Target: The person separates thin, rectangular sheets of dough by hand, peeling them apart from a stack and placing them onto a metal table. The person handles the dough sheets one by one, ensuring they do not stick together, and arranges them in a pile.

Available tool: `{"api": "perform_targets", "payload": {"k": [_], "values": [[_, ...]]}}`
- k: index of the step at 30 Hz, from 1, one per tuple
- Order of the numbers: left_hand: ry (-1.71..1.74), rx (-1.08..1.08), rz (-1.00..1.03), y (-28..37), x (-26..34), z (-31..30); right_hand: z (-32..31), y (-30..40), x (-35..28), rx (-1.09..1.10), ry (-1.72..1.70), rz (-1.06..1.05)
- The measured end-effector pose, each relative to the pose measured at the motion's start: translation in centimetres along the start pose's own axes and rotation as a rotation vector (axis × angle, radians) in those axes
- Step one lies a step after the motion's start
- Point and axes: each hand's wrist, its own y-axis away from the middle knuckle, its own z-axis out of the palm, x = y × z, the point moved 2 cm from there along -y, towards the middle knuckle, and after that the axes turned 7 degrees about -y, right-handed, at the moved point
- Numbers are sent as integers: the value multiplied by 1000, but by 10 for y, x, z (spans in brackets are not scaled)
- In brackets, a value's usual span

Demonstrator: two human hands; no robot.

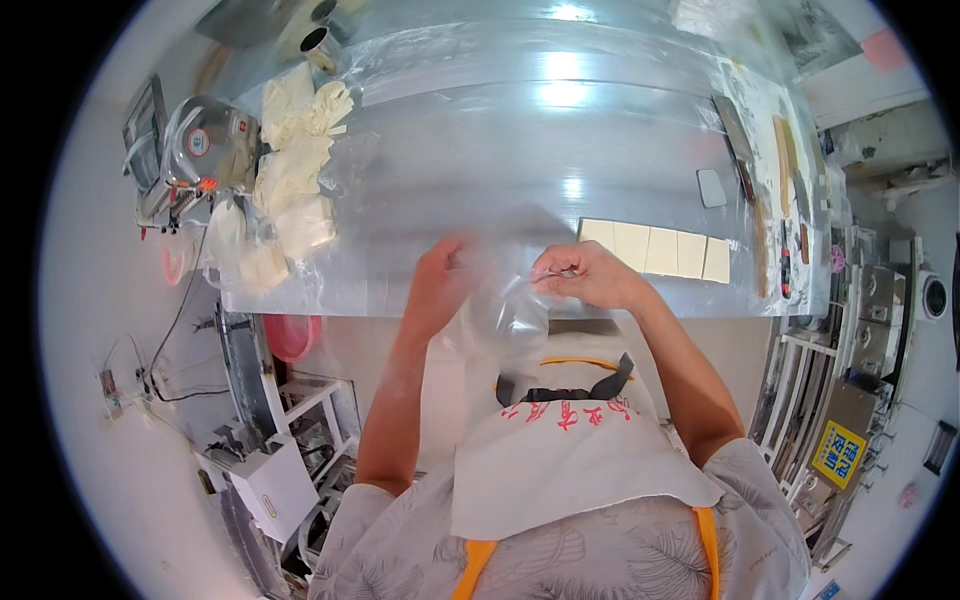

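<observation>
A clear plastic bag [510, 315] hangs between my hands over the near edge of the metal worktable [465, 165]. My right hand [581, 274] pinches the bag's edge between thumb and fingers. On the bag's other side is my left hand [444, 281], blurred at the fingertips, so its grip on the plastic is unclear. Just beyond and to the right of my right hand lies a row of pale rectangular dough sheets [663, 251], side by side. Heaps of pale dough sheets and strips [296, 169] lie at the table's left end.
A metal machine [214, 142] stands beyond the left end. A dough scraper [711, 188], a cleaver [731, 131], wooden sticks [782, 165] and a red-and-black handled tool [785, 259] lie at the right. Metal cups [321, 49] are at the far left. A pink basin [292, 336] sits below the table.
</observation>
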Motion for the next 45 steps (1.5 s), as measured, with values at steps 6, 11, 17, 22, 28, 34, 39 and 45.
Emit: {"api": "perform_targets", "payload": {"k": [6, 11, 17, 22, 28, 34, 39, 45], "values": [[209, -35, -74, 4, -22, 0, -6, 8, -23, 52, 49, 114], [269, 75, 4, 8, 0, 12, -8, 9, -20, 113, 277, -165], [71, -2, 55, 12, 7, 10, -3, -10, -29, 70, -138, -115], [-204, 99, 320, 9, 12, 2, -1, -13, -19, 154, -218, -115], [-62, 188, 275, 9, 26, 6, 9, -7, -24, 322, -107, -55], [-104, 252, 169, 26, 19, 0, 35, -12, -9, 344, -150, -34], [-90, 237, 102, 29, 15, 2, 39, -6, -11, 350, -68, 48], [-25, 210, 82, 23, 7, 1, 36, 1, -16, 362, -103, 54]]}}
